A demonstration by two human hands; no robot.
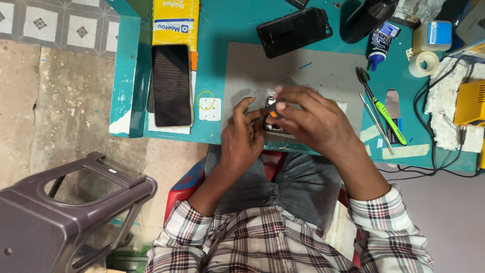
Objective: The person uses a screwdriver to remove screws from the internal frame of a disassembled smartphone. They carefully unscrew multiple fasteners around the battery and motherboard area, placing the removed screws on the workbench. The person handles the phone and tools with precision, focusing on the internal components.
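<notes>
Yellow-and-blue flat package (176, 20) at table's far edge, dark phone screen (172, 85) just before it, blue-labelled tube (379, 44) far right

Both hands (283, 126) on opened phone (275, 119)

Your hands meet over the work mat (313, 71) at the near edge of the table (227, 25), with your left hand (242, 139) just left of your right hand (310, 119) and a small device (275, 127), possibly an opened phone, between them on the mat. A phone (172, 85) lies face up to the left of the mat, and another phone (294, 31) lies at its far edge. To the right lie tweezers (376, 124), a brush (381, 108), and farther back a tape roll (424, 63). A stool (65, 212) stands on the floor to your left.
</notes>
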